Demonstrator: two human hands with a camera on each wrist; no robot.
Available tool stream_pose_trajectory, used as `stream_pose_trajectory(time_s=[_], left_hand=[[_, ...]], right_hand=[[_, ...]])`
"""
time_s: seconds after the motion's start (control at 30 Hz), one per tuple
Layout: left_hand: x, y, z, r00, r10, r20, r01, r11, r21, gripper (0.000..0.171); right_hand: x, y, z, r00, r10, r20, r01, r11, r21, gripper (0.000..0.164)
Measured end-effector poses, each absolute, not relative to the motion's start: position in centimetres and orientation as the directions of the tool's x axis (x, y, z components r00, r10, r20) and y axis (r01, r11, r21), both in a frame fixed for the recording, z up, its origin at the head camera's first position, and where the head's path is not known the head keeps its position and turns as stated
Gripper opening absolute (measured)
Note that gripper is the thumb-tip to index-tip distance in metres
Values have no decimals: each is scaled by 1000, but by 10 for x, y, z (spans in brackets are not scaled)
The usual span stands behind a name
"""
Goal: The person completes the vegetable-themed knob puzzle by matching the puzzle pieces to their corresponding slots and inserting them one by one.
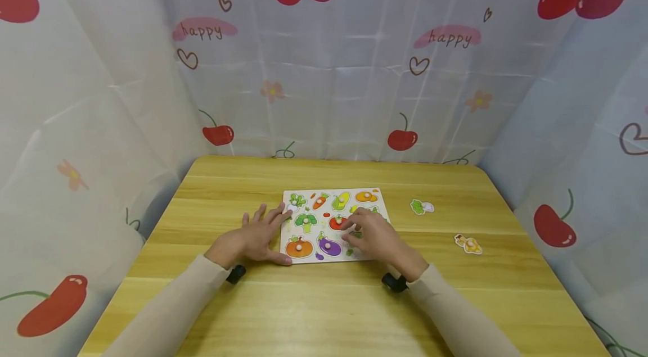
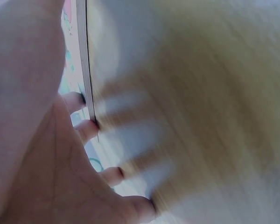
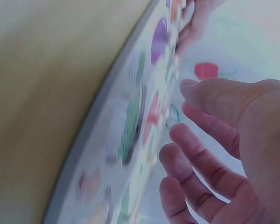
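Note:
A white vegetable puzzle board lies on the table, with small knobs on its pieces. My left hand has its fingers spread at the board's left edge; in the left wrist view its fingertips touch the board's side and the tabletop. Over the board's right half hovers my right hand, fingers loosely bent. In the right wrist view nothing sits between the right hand's fingers and thumb, which stand off the board. Nearest to it are the tomato piece and eggplant piece. It hides the board's lower right part.
To the right of the board lie two loose pieces, a green and white leafy vegetable and a yellow-brown knobbed one. The wooden table meets a cherry-print curtain at its back and sides.

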State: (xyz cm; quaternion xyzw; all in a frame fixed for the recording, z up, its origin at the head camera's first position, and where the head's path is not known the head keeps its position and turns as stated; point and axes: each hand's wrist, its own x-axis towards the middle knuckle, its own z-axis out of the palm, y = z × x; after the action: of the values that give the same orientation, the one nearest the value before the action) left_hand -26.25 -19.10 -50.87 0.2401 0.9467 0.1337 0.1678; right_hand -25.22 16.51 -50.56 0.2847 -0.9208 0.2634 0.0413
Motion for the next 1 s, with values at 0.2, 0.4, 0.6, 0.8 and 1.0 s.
stream_pose_trajectory(time_s=[0.2, 0.4, 0.6, 0.8, 1.0], left_hand=[[-263, -192, -509, -826, 506, -247, 416, 844, 338, 131], [-263, -191, -508, -826, 507, -247, 418, 844, 335, 130], [-263, -192, -507, -815, 533, -229, 455, 832, 317, 130], [-263, -193, -506, -807, 552, -212, 479, 820, 312, 131], [-264, -193, -507, -805, 554, -213, 482, 819, 310, 130]], right_hand=[[-259, 189, -500, -873, -428, 233, -486, 733, -475, 15], [-267, 217, -496, -886, -379, 266, -463, 746, -479, 16], [-273, 244, -493, -900, -331, 284, -431, 774, -464, 18], [-280, 270, -493, -914, -273, 301, -390, 799, -458, 21], [-286, 294, -496, -926, -237, 294, -356, 806, -473, 23]])
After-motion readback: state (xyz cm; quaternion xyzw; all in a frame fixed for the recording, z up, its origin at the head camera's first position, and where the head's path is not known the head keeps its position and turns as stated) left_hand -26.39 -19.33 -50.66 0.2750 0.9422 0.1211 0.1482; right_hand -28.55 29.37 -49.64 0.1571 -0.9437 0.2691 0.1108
